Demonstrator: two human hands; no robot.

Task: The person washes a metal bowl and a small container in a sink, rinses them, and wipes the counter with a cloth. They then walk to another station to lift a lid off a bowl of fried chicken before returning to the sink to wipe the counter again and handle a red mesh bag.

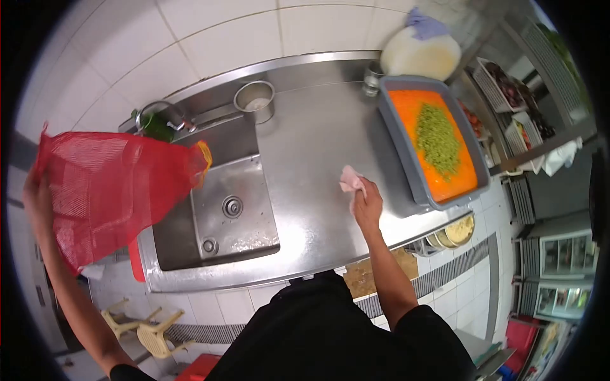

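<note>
The pink cloth [349,178] lay bunched at mid-frame on the steel desk [311,140], clutched in the closed right hand [367,206]; wiping seemed to be the step in hand. At the left edge, the left hand [33,190] gripped a red mesh bag [108,190], raised beside the sink [222,219]. Any stroke rightward would call for care near the grey tray [406,166].
</note>
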